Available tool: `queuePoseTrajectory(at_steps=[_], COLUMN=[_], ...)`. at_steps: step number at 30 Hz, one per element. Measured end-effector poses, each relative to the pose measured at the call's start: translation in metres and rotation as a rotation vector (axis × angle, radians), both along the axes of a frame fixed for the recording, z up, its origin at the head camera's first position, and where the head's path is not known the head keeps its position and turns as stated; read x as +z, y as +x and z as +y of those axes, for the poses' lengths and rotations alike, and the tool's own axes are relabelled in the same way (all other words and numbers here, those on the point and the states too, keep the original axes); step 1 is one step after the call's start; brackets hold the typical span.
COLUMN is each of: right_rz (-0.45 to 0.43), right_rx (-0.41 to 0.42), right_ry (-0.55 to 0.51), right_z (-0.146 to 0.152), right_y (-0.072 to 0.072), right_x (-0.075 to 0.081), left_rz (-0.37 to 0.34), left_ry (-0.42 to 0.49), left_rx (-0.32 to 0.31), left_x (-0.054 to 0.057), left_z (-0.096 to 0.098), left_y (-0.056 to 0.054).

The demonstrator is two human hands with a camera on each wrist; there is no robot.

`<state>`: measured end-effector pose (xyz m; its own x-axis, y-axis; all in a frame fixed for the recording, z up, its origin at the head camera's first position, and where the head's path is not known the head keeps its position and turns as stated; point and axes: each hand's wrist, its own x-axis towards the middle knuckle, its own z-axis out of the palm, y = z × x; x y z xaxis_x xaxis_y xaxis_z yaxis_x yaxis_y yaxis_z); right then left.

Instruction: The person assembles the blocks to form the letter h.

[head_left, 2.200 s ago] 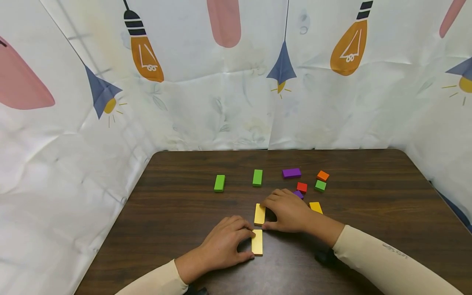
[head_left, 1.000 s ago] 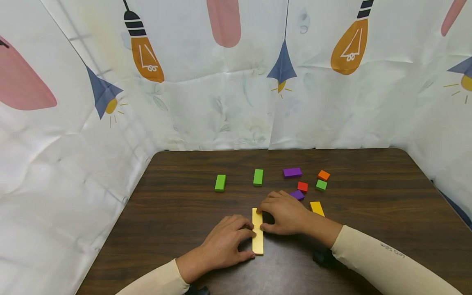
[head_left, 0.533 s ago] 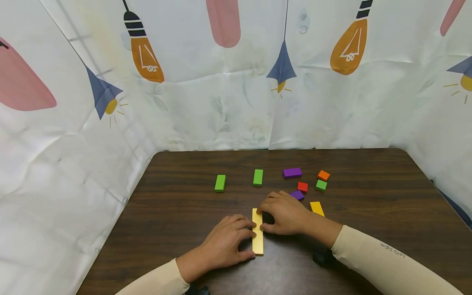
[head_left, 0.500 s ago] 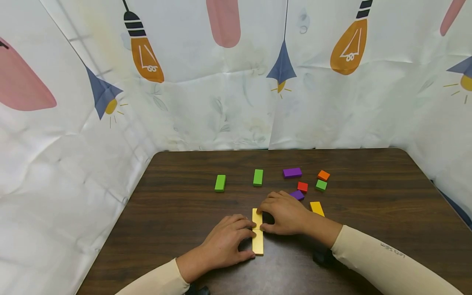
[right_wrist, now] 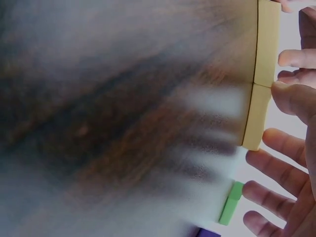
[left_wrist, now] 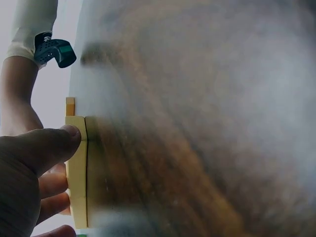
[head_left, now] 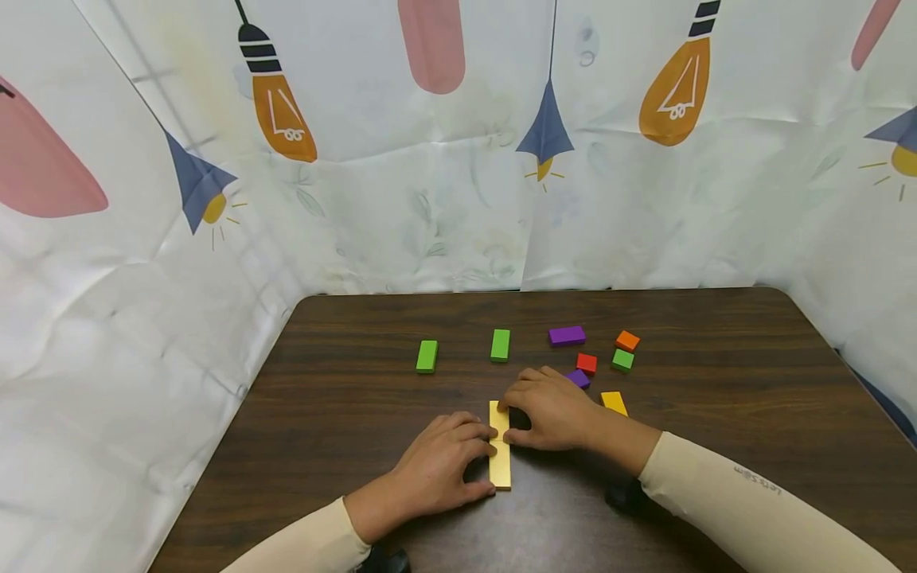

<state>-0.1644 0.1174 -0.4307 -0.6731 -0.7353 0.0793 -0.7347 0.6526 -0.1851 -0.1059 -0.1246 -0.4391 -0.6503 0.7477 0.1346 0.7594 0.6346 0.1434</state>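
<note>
Two pale yellow blocks lie end to end in the head view, forming one straight strip on the dark wooden table (head_left: 344, 414). On the near block (head_left: 501, 473), my left hand (head_left: 438, 468) has its thumb at the near end and its fingertips along the left edge, up by the seam. My right hand (head_left: 552, 410) grips the far block (head_left: 496, 422) from the right, thumb close to the seam and a finger at the far end. In the right wrist view, the near block (right_wrist: 268, 44) meets the far block (right_wrist: 256, 116) at a thin line.
Beyond the hands lie two green blocks (head_left: 427, 356) (head_left: 500, 345), a purple block (head_left: 567, 336), and a second purple block (head_left: 579, 379) partly behind my right hand. Small red (head_left: 587, 364), orange (head_left: 626, 341) and green pieces (head_left: 622, 360) sit right, above a yellow-orange block (head_left: 614, 403).
My right hand has drawn the far pale yellow block toward me, closing the gap to the near one. Since half a second ago, both blocks and hands have shifted slightly away from me.
</note>
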Motion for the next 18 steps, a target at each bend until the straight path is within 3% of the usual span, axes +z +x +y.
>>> queuePoseTrajectory(at_steps=[18], right_rz=[-0.027], right_rx=[-0.007], right_ry=[0.026], right_z=[-0.002], right_y=[-0.011], right_x=[0.005], left_rz=[-0.003], left_ry=[-0.031], left_rx=[0.022], left_x=[0.003], left_z=[0.002], left_y=[-0.011])
